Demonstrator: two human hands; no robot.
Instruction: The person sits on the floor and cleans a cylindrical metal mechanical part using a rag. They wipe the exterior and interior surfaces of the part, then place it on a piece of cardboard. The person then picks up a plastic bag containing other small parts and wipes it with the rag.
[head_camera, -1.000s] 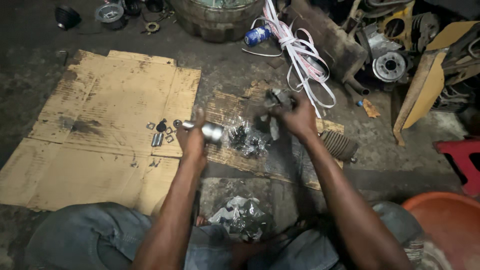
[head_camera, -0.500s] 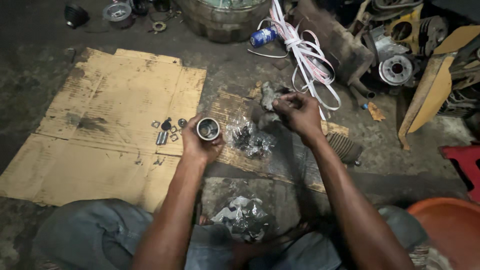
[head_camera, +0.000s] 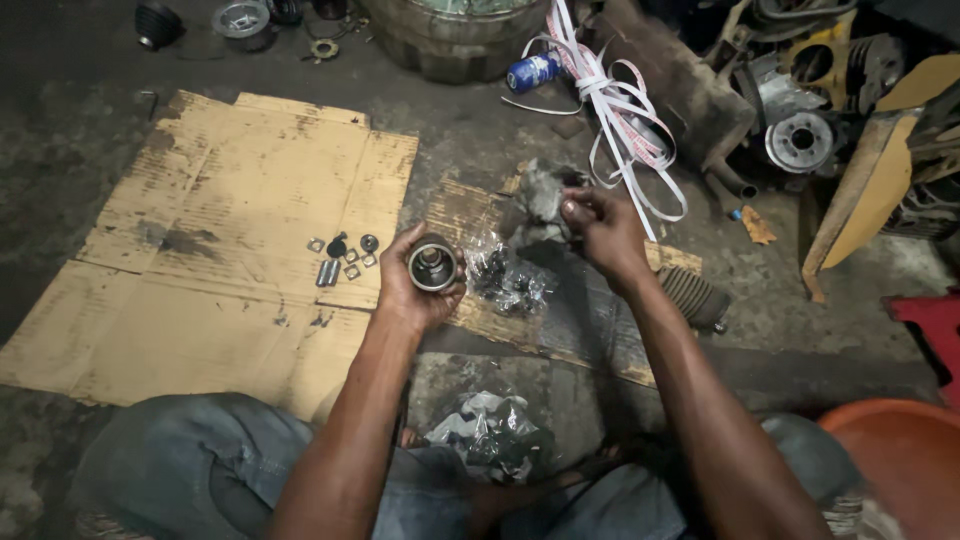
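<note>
Greasy concrete floor and flattened cardboard (head_camera: 240, 200) lay below. Since 1 second earlier, the metal cup (head_camera: 433, 266) had been turned open-end up in the left hand (head_camera: 415, 290), grip clamped around it; the right hand (head_camera: 600, 232) pinched a dirty rag (head_camera: 540, 200), near small bolts (head_camera: 340, 258).
</note>
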